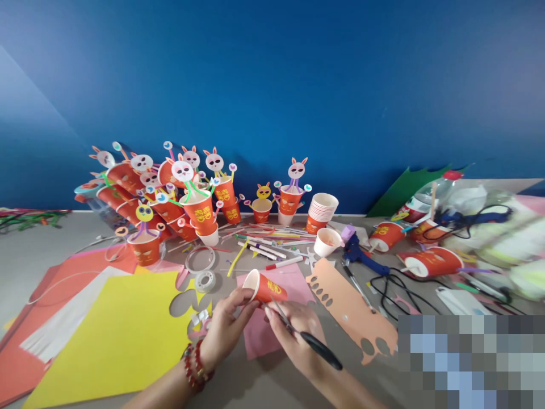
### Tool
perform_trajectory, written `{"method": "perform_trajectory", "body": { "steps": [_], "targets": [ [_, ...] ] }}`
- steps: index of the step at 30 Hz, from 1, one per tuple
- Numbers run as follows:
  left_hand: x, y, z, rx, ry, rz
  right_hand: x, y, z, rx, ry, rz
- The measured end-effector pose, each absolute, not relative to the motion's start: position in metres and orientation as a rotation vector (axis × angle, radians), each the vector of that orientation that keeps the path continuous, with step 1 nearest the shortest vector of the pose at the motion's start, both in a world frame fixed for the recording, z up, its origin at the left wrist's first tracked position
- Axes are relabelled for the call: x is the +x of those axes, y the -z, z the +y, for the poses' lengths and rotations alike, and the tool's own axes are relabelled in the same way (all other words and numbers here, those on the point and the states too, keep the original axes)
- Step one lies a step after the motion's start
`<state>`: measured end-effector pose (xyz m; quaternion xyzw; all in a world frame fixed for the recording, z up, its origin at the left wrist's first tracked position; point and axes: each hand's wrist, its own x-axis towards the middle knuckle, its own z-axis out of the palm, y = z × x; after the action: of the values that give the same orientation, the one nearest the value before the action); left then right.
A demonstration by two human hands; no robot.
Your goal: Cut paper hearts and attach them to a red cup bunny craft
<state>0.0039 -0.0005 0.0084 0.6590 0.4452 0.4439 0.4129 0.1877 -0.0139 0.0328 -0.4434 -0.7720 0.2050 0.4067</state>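
Observation:
My left hand (230, 321) is closed around the rim side of a red paper cup (272, 288) with gold characters. The cup lies tipped on its side, its white mouth facing left. In my right hand (293, 329) is a slim black-handled craft knife (319, 347), held like a pen. Its thin metal end points at the near side of the cup; whether the tip touches is hard to tell. Beneath the cup and hands lies a pink paper sheet (259, 336).
Decorated cups (200, 213) with paper animal heads crowd the back left. A cup stack (320, 210) stands behind markers (272, 250). Left lies yellow paper (114, 335), beside tape rolls (205, 280). Cut orange paper (349, 309), a blue glue gun (366, 258) and black cables are right.

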Motion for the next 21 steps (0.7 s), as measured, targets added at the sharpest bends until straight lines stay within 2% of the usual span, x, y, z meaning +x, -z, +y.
{"method": "perform_trajectory", "body": {
  "steps": [9,21],
  "targets": [
    [0.015,0.001,-0.006,1.41,-1.187,1.037,0.181,-0.035,-0.018,-1.161,-0.68,-1.908],
    [0.021,-0.005,-0.005,1.09,-1.206,0.885,0.176,-0.016,-0.015,-1.201,-0.545,-1.937]
  ]
}}
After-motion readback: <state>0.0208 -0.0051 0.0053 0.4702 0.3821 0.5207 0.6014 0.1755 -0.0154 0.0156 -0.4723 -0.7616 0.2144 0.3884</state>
